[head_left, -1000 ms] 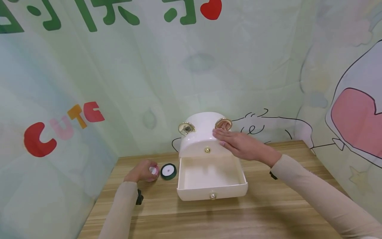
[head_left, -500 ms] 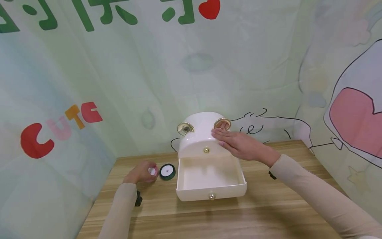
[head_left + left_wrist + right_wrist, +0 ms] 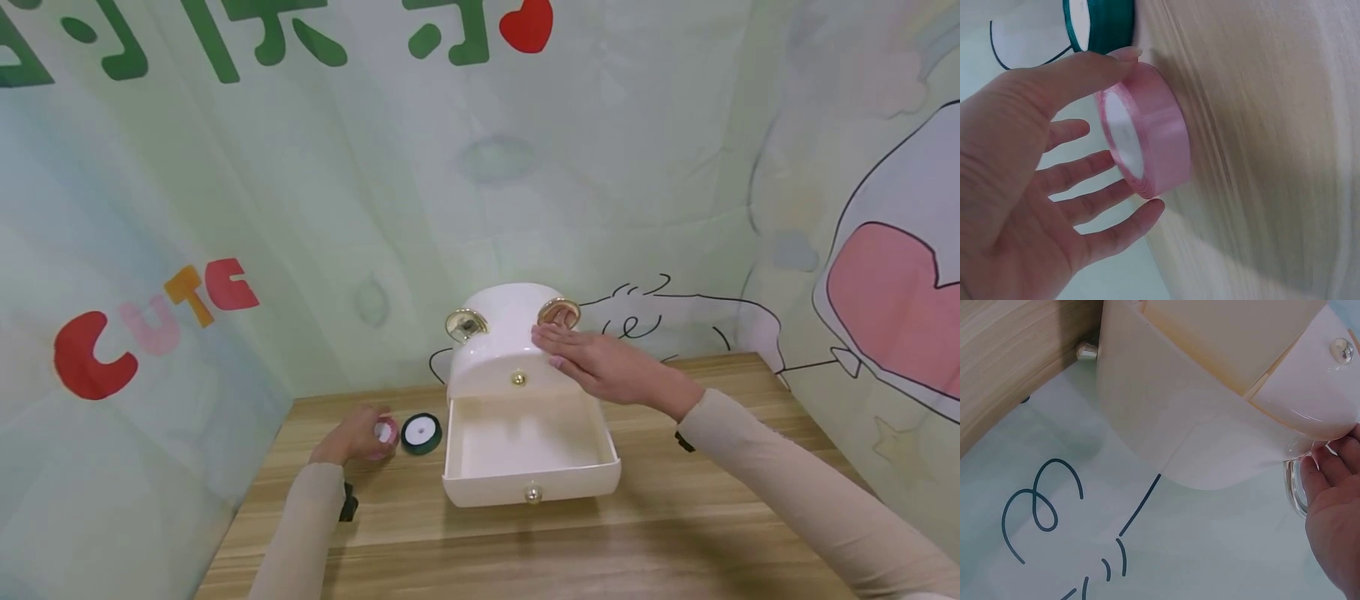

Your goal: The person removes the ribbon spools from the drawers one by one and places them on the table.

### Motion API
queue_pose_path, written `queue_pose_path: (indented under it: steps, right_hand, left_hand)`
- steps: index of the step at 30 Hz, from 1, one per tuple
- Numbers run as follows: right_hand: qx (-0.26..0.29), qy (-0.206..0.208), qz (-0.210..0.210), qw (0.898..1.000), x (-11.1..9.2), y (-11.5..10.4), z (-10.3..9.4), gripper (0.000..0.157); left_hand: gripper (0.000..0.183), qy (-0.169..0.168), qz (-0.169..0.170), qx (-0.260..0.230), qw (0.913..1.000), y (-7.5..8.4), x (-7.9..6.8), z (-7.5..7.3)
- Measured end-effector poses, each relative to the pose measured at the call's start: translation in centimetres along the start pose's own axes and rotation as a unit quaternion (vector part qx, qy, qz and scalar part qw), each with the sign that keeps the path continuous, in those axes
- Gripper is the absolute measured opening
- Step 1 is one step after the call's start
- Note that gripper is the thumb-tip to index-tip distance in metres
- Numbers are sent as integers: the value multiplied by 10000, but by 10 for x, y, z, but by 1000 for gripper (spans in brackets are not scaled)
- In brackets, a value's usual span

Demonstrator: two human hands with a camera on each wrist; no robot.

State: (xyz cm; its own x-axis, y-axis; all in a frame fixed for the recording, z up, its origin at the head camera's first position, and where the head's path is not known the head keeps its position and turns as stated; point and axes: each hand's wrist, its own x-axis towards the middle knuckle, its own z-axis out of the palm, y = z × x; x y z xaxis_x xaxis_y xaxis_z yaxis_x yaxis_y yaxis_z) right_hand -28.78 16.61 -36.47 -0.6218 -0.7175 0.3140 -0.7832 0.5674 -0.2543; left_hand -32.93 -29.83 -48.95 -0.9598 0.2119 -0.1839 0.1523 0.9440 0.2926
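Observation:
On the wooden table, a pink ribbon roll point(image 3: 1163, 131) lies just left of a dark green ribbon roll point(image 3: 422, 433). My left hand point(image 3: 358, 433) is over the pink roll. In the left wrist view the thumb touches the roll's edge while the fingers, spread and loosely bent, reach its far side; the index and little fingertips look free. A glossy white storage box point(image 3: 517, 325) stands in the middle, its lower drawer point(image 3: 532, 487) pulled out. My right hand point(image 3: 618, 367) rests on the box's upper right with straight fingers, beside a gold-rimmed round ear point(image 3: 558, 313).
The box has a second gold-rimmed ear point(image 3: 467, 323) on its left and a small gold knob point(image 3: 519, 378) on its upper front. Printed cloth point(image 3: 360, 208) hangs close behind and beside the table point(image 3: 525, 550).
My left fingers seem slightly looser around the pink ribbon roll. The right hand, box and green roll have not visibly moved; the head view shifts a little.

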Motion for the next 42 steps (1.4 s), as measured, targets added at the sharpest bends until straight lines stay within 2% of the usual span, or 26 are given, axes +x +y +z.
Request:
queue_pose_path:
  steps: [8, 12, 15, 20, 25, 31, 38, 42]
  right_hand:
    - [-20, -6, 35, 10000, -1, -1, 0, 50]
    - [-13, -8, 74, 10000, -2, -1, -1, 50]
    - [3, -23, 112, 9999, -2, -1, -1, 50]
    - [-14, 22, 78, 10000, -1, -1, -2, 50]
    - [-48, 28, 43, 10000, 1, -1, 0, 50]
    - [-75, 36, 6, 10000, 2, -1, -1, 49]
    - [-95, 90, -55, 9999, 1, 0, 0, 49]
    - [-81, 35, -11, 10000, 0, -1, 1, 49]
  left_hand:
    - [79, 55, -185, 72, 9998, 14, -16, -12]
    - [72, 365, 51, 291, 9989, 22, -25, -18]
    - [61, 721, 353, 530, 9954, 31, -33, -24]
    - [38, 1333, 773, 855, 9844, 47, -44, -31]
    - [26, 1657, 886, 1011, 9770, 66, -55, -38]
    - [19, 2170, 1362, 664, 9643, 96, -73, -40]
    - [17, 2693, 1962, 463, 9417, 125, -94, -38]
    - [14, 2796, 2218, 134, 9341, 137, -104, -36]
